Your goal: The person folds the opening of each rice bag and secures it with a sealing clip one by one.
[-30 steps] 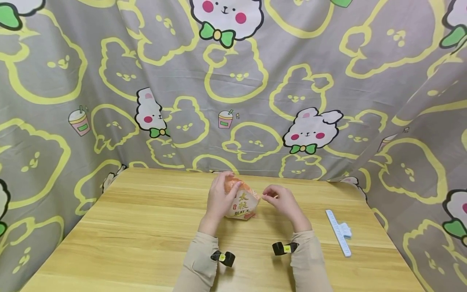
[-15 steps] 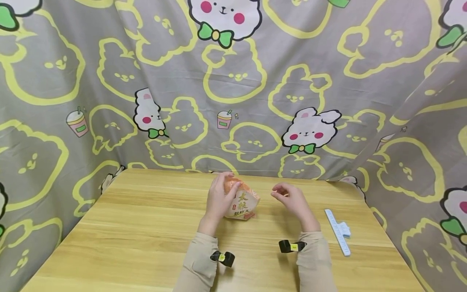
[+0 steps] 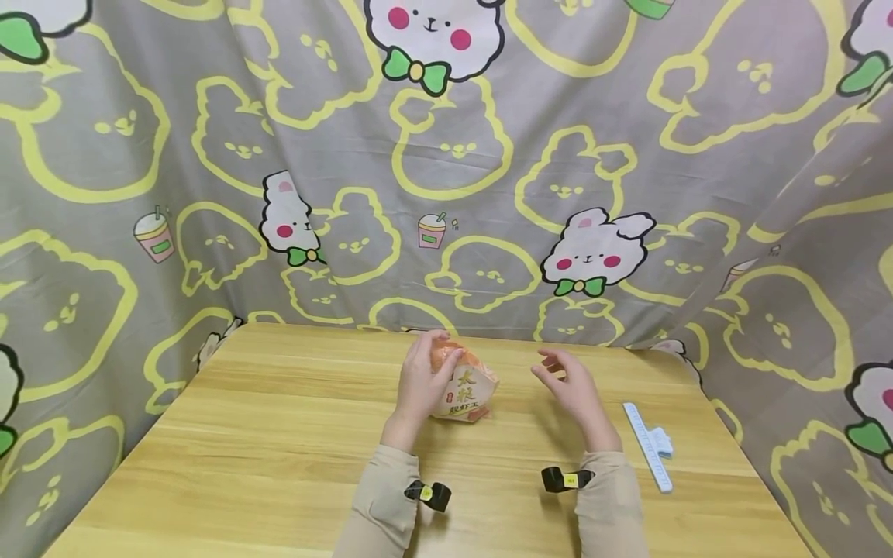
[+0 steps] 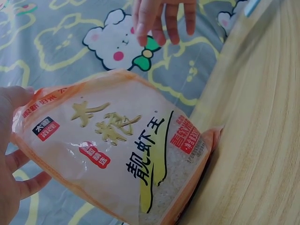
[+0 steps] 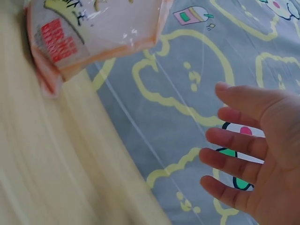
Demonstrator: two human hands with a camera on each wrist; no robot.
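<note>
Left hand [image 3: 421, 381] is pinching an orange-and-white plastic rice bag [image 4: 112, 136]; right hand [image 3: 572, 387] is hovering near it, fingers spread.
The bag is resting on a pale wood-grain table [image 3: 279, 442]; steadying seems in hand, next likely calling for a firm left grip.

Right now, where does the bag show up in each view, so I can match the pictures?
Head: the bag is below centre, slightly right.
Left wrist: the bag is large, filling the middle and lower left.
Right wrist: the bag is at upper left, cut off by the top edge.
Shared landmark: the right hand, right of the bag in the head view, top in left wrist, right side in right wrist.
</note>
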